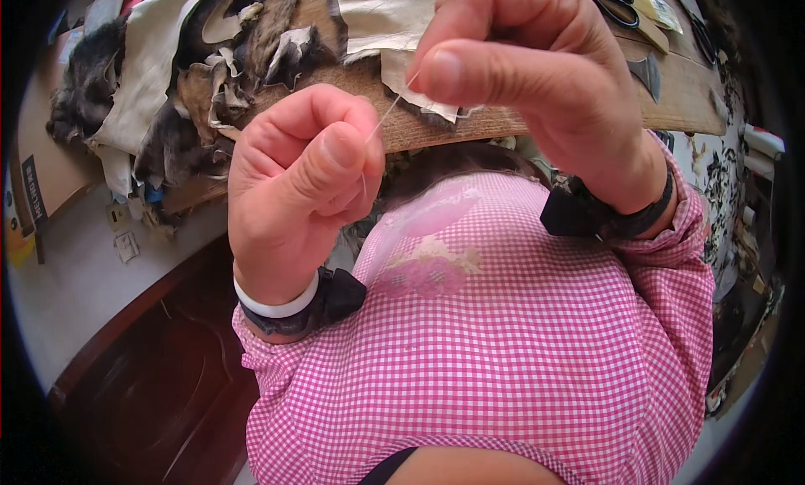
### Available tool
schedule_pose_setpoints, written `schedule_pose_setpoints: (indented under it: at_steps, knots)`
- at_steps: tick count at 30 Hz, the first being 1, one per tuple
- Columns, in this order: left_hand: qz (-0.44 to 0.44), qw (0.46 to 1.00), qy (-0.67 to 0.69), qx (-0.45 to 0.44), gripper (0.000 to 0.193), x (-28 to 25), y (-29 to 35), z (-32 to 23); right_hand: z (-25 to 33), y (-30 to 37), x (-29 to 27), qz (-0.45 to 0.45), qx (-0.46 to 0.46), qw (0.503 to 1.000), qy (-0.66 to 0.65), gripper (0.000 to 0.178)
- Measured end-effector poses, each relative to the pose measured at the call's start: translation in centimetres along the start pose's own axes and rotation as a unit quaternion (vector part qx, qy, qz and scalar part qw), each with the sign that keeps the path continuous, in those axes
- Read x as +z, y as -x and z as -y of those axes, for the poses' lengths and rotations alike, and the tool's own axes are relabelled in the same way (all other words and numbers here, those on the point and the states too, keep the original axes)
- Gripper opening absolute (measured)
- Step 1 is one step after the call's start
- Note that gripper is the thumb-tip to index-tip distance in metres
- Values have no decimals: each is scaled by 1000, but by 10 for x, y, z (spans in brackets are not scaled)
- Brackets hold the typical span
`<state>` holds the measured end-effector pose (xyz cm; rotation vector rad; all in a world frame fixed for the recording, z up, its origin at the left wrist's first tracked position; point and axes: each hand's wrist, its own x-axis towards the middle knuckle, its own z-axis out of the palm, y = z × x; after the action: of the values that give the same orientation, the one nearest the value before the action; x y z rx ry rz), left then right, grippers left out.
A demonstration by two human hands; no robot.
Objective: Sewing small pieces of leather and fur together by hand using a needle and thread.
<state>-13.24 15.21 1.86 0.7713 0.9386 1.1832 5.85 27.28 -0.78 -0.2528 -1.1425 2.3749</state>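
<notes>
A thin, pale thread (388, 116) runs at a slant between my two hands, raised in front of my chest. My left hand (298, 175) is closed, pinching the thread between thumb and curled forefinger; a loose end hangs below the fingers. Higher and to the right, my right hand (545, 78) pinches the other end between thumb and forefinger. Whether a needle is in either pinch is too small to tell. Behind the hands, a cream piece of hide (417, 87) hangs over the edge of the wooden table (470, 126).
Pieces of brown and grey fur (293, 57) and pale hide (151, 66) are heaped at the table's left. Black-handled scissors (616, 3) and a dark metal blade (647, 76) lie at the right. A cardboard box (54, 150) stands far left, above a dark red glossy seat (159, 376).
</notes>
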Motion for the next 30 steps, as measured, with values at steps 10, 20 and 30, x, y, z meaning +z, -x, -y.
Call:
schedule_pose_setpoints:
  at_steps: [10,20,30]
  knots:
    - [62,997,17,-29,30,-5,-11,-5,15,3,-2,-60,23,998,25,9]
    - [93,996,8,6,32,-5,-22,3,24,0,-18,3,36,998,-59,9]
    - [36,994,21,97,25,1,-32,1,3,-1,-20,-98,-108,977,154,7]
